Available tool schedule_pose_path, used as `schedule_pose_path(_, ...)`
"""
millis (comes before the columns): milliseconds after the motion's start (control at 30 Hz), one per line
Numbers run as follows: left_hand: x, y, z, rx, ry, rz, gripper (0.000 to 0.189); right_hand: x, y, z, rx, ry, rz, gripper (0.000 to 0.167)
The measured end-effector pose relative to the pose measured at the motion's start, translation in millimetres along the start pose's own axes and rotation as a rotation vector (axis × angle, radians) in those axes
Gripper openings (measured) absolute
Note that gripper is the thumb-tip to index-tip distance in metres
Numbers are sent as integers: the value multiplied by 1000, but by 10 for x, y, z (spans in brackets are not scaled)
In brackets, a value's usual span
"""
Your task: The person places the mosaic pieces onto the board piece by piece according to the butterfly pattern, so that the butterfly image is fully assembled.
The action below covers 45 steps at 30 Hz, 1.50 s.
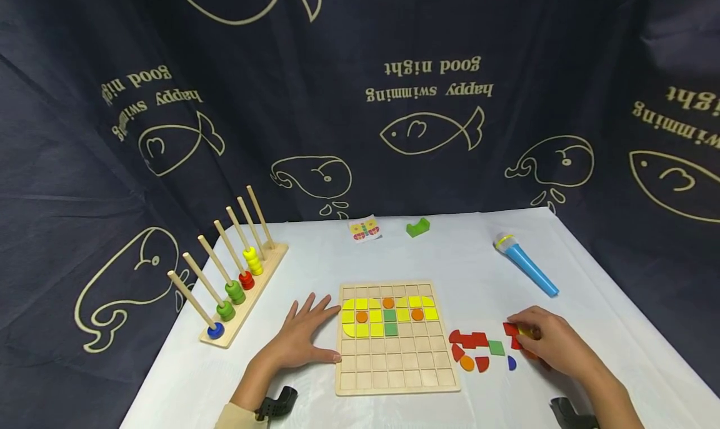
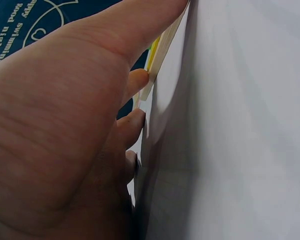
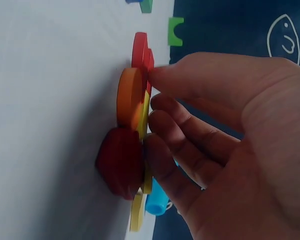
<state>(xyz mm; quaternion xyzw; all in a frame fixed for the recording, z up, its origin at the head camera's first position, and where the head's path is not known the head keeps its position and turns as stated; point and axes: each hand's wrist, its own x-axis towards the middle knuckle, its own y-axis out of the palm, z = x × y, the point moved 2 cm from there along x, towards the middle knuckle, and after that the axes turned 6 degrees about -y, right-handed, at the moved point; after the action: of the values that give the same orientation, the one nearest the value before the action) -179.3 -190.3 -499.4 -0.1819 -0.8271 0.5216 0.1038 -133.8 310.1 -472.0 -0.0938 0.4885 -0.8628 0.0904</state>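
Note:
My left hand [image 1: 300, 335] lies spread on the table. Its thumb and forefinger touch the left edge of the wooden grid board [image 1: 399, 382]. Yellow tiles [image 1: 362, 330], orange discs [image 1: 389, 302] and green squares [image 1: 390, 329] fill part of the upper rows. To the right, my right hand [image 1: 554, 341] reaches over a small pile of flat pieces, its fingers loosely bent. In the right wrist view, its fingertips rest at the pile, where an orange disc [image 3: 129, 97], a dark red piece [image 3: 121, 162] and yellow pieces show. The hand partly covers this pile in the head view.
Between board and right hand lie red pieces [image 1: 474, 340], a green square [image 1: 497, 348], an orange disc [image 1: 467, 363] and a blue half disc [image 1: 512, 363]. A bead abacus [image 1: 244, 319] stands left. Behind are a butterfly card [image 1: 365, 229], a green block [image 1: 418, 227] and a toy microphone [image 1: 529, 266].

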Motion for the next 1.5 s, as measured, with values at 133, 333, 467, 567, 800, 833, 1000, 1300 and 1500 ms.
schedule_pose_path(133,4,4,-6,-1,1,4,102,-15,-14,-43,0,23,5,30)
schedule_pose_path(333,10,-16,-22,-6,7,0,101,-21,-44,-86,1,66,27,29)
schedule_pose_path(467,9,-23,-26,-4,2,5,101,-12,-42,-94,-4,73,36,29)
schedule_pose_path(567,10,-13,-24,-4,5,7,101,-8,-26,-106,-11,88,38,29)
schedule_pose_path(800,10,2,-27,-2,7,6,101,-12,-7,-118,-18,98,27,32)
schedule_pose_path(833,9,-1,-29,-3,5,8,101,-12,-5,-116,-18,98,24,32)
schedule_pose_path(1000,-1,-3,-32,5,-3,15,101,-10,9,-99,-22,91,17,32)
schedule_pose_path(1300,-4,-19,-32,-5,12,2,100,12,3,-79,-33,68,-8,31)
schedule_pose_path(1500,-2,-15,-3,-5,0,5,100,36,18,-66,-43,50,-17,31)
